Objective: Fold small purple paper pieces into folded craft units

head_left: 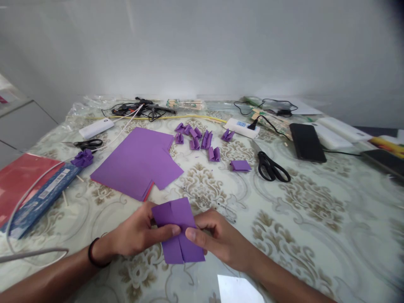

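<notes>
Purple folded paper sits between the left hand and the right hand, both pinching it, thumbs near the centre seam; uneven pressure could skew its flaps, and a knuckle could nudge the purple sheets beyond the left hand

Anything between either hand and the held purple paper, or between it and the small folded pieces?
Nothing visible: left hand and right hand both hold the paper. Toward the folded pieces, only faint bits on the tablecloth.

Purple folded paper, cream cloth with brown floral pattern, black scissors
</notes>
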The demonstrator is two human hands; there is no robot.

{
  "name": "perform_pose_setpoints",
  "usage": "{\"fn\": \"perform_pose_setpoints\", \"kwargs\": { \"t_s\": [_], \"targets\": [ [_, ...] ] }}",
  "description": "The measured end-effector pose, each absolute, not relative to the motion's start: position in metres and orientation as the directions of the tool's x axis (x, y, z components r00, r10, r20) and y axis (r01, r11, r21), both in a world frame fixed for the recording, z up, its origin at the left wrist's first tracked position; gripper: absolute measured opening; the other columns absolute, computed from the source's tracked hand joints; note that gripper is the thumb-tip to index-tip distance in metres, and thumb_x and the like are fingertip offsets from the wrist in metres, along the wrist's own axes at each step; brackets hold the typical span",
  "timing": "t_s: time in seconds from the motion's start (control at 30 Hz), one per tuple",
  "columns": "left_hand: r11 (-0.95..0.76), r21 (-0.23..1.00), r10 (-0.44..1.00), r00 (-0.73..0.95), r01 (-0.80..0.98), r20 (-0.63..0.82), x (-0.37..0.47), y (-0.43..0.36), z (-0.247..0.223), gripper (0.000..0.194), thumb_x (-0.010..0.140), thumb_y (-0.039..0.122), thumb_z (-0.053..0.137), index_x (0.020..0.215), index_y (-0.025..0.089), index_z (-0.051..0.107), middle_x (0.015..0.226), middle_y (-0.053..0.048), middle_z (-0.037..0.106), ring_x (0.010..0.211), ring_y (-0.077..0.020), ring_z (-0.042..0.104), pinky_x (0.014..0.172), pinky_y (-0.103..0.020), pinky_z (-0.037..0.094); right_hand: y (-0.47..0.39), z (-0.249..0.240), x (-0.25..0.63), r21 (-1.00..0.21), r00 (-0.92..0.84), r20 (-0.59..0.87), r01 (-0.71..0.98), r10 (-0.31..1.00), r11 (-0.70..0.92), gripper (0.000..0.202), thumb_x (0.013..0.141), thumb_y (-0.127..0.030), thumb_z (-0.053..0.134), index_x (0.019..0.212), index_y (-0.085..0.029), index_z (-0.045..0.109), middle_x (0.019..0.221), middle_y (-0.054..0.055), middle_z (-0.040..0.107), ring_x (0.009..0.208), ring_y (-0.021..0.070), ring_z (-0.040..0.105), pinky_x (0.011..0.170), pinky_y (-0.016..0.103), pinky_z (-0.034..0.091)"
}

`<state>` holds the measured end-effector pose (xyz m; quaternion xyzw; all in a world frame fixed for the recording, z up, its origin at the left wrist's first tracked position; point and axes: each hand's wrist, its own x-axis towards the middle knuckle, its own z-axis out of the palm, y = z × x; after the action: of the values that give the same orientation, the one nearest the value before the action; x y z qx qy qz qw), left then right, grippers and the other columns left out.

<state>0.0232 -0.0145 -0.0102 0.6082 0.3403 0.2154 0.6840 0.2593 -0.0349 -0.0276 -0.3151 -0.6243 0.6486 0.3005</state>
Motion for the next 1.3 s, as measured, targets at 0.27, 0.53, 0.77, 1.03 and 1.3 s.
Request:
{"fn": "perform_pose_setpoints", "kwargs": {
  "t_s": [0.27,0.53,0.77,1.03,1.3],
  "targets": [
    [0.1,0.984,0.684,0.708,0.147,-0.176,0.025,-0.015,-0.007,0.032,0.101,0.041,0.066,0.085,0.014,0.066,0.074,0.001,0.054,0.065,-0.0114,0.044,0.057,-0.021,0.037,-0.036,-0.029,0.261,-1.0,-0.64,0.005,0.001,0.768,0.007,0.064,0.105,-0.055,0.058,0.057,-0.02,0.034,0.057,-0.007,0.029,0.052,0.0086,0.027,0.05,0.027,0.021],
    [0.126,0.972,0.643,0.73,0.198,-0.232,0.024,-0.015,-0.007,0.032,0.101,0.044,0.066,0.088,0.015,0.065,0.076,0.0,0.056,0.065,-0.0117,0.048,0.058,-0.02,0.041,-0.035,-0.024,0.257,-0.998,-0.59,0.01,0.049,0.807,0.048,0.067,0.103,-0.055,0.061,0.057,-0.02,0.028,0.057,-0.007,0.023,0.051,0.0082,0.023,0.049,0.028,0.017],
    [0.124,0.968,0.65,0.719,0.218,-0.245,0.025,-0.014,-0.007,0.03,0.101,0.042,0.063,0.089,0.015,0.067,0.077,0.001,0.057,0.066,-0.0123,0.048,0.059,-0.02,0.044,-0.035,-0.025,0.258,-0.994,-0.592,-0.048,0.111,0.805,0.022,0.069,0.101,-0.06,0.062,0.052,-0.02,0.035,0.053,-0.007,0.029,0.05,0.0089,0.028,0.049,0.028,0.021],
    [0.128,0.968,0.653,0.717,0.215,-0.245,0.022,-0.018,-0.002,0.036,0.102,0.048,0.062,0.096,0.013,0.07,0.08,-0.003,0.061,0.067,-0.0136,0.049,0.061,-0.023,0.044,-0.037,-0.027,0.257,-0.998,-0.616,-0.022,0.065,0.787,0.023,0.063,0.102,-0.062,0.06,0.057,-0.019,0.051,0.055,-0.004,0.047,0.052,0.0104,0.043,0.052,0.026,0.031],
    [0.183,0.977,0.686,0.696,0.114,-0.21,0.024,-0.019,0.002,0.035,0.102,0.045,0.064,0.094,0.011,0.072,0.076,-0.003,0.061,0.064,-0.012,0.048,0.056,-0.02,0.041,-0.037,-0.025,0.259,-0.996,-0.591,0.046,0.034,0.805,0.081,0.066,0.104,-0.068,0.051,0.063,-0.017,0.059,0.059,0.0,0.058,0.058,0.0122,0.054,0.057,0.024,0.037]
  ]
}}
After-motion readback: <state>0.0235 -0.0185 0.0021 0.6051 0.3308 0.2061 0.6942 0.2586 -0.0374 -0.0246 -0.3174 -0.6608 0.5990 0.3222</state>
